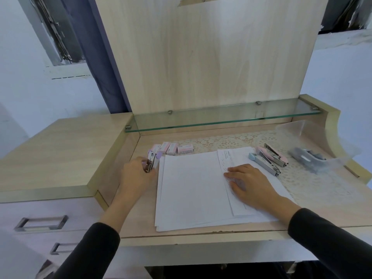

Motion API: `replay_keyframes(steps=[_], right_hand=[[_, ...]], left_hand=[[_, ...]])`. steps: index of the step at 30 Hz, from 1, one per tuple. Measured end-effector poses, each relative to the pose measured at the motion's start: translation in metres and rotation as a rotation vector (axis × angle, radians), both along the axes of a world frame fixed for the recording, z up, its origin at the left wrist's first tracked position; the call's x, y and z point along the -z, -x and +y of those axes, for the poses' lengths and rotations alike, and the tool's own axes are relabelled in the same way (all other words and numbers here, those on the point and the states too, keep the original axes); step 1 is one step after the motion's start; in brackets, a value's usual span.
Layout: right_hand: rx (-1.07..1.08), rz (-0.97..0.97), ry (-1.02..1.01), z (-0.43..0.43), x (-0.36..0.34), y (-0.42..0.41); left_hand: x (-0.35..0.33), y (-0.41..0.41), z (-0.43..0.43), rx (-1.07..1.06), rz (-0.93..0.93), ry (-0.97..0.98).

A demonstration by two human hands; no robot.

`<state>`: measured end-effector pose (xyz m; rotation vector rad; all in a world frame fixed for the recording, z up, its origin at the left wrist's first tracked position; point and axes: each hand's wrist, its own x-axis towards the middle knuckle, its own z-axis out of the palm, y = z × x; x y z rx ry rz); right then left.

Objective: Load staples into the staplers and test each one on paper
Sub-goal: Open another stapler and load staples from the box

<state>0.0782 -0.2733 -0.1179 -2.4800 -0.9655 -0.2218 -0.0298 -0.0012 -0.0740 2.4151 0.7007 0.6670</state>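
My left hand (135, 174) grips a purple stapler (152, 160) at the left edge of the white paper stack (191, 190) on the desk. My right hand (249, 184) rests flat, fingers straight, on a smaller sheet with staple marks (227, 158) lying on top of the stack. Several pink staple boxes (173, 148) stand in a row behind the paper. To the right of the stack, a blue stapler (263, 163) and a pink stapler (274, 154) lie side by side on the lace mat.
A clear plastic bag with grey items (308, 156) sits at the far right. A glass shelf (221, 117) runs along the back of the desk under a wooden panel. A raised cabinet top (60, 150) with drawers stands to the left.
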Motion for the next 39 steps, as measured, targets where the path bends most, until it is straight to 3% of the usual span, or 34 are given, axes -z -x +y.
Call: replay_keyframes(steps=[3, 10, 14, 20, 26, 39], right_hand=[[0.003, 0.017, -0.021, 0.0, -0.002, 0.001], [0.007, 0.178, -0.03, 0.0, -0.021, -0.002], [-0.025, 0.165, -0.174, 0.004, -0.044, 0.006], [-0.106, 0.448, -0.441, 0.023, -0.063, 0.024], [-0.113, 0.608, -0.655, 0.025, -0.058, 0.025], [-0.133, 0.603, -0.673, 0.024, -0.056, 0.026]], left_hand=[[-0.008, 0.008, -0.009, 0.078, -0.097, -0.031], [-0.018, 0.017, -0.054, 0.216, -0.229, 0.147], [-0.008, 0.009, -0.074, 0.292, -0.183, 0.148], [0.0, -0.004, -0.103, 0.386, -0.156, 0.121], [0.003, -0.008, -0.113, 0.441, -0.178, 0.263], [-0.001, -0.013, -0.102, 0.529, -0.223, 0.501]])
